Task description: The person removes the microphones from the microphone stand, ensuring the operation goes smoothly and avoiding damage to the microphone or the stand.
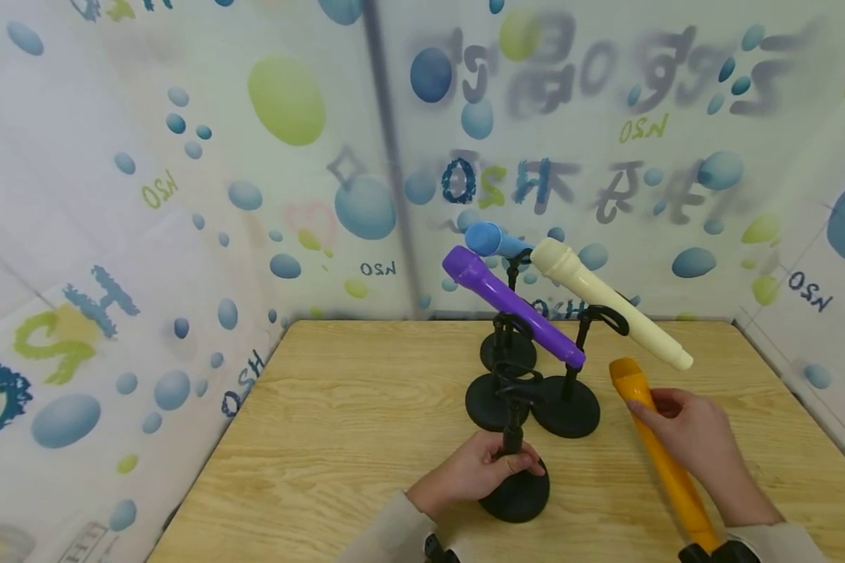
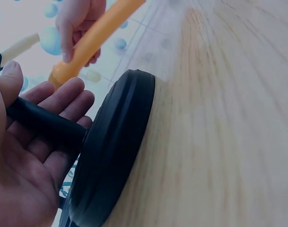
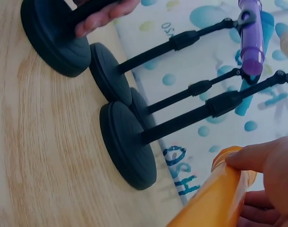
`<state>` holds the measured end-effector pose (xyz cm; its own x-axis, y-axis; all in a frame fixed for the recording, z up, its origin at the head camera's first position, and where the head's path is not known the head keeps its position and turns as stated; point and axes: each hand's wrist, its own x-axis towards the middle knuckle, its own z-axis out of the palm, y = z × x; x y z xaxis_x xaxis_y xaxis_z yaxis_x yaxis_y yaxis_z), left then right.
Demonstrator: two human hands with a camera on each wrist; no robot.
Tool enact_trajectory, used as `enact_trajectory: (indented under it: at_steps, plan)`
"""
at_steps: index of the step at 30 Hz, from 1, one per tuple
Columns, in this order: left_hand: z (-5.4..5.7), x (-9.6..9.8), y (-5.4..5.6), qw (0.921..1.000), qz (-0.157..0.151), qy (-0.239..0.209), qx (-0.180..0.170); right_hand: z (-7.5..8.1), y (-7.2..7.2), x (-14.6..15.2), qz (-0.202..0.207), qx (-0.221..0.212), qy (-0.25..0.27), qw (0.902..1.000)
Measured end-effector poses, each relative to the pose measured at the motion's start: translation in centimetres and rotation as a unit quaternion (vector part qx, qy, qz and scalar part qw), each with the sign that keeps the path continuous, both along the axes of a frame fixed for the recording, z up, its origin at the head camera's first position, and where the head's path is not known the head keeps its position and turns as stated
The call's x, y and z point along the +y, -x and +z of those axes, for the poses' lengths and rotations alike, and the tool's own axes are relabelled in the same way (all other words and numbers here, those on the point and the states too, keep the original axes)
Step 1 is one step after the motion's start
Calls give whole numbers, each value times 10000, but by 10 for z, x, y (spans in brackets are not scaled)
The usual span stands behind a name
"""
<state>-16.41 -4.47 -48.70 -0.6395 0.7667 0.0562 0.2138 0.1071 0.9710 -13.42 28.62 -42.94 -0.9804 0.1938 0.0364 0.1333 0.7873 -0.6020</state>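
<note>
In the head view my left hand [image 1: 480, 467] holds the stem of the front black microphone stand [image 1: 517, 502], just above its round base. The left wrist view shows the thumb on one side of the stem [image 2: 47, 122] and the fingers behind it. No microphone sits in this stand's clip. To the right, my right hand [image 1: 700, 439] grips an orange microphone [image 1: 665, 465] near its head, with the thumb on one side. The microphone slants, head away from me, and its lower end reaches the wrist. In the right wrist view the thumb presses by the collar of the orange microphone [image 3: 212, 198].
Behind, three more black stands cluster together, carrying a purple microphone [image 1: 510, 303], a cream microphone [image 1: 609, 301] and a blue microphone [image 1: 489, 238]. Their bases stand close together on the wooden table [image 1: 338, 422]. A bubble-patterned curtain [image 1: 289, 195] encloses the table's back and sides.
</note>
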Motion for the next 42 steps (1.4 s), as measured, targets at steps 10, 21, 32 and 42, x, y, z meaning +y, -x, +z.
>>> enact_trajectory:
  at_steps: [10,21,32,42]
  plan:
    - [0,1,0,10000,-46,-16,34,-18,11,12,-158,-440,110,9988]
    - [0,0,-1,10000,-41,-37,-67,-33,19,13,-287,-769,255,9963]
    - [0,-1,0,9999,-37,-33,-142,-41,24,9,-374,-860,49,9956]
    - [-1,-2,1,9998,-29,19,-205,-41,25,4,-207,-846,-446,9952]
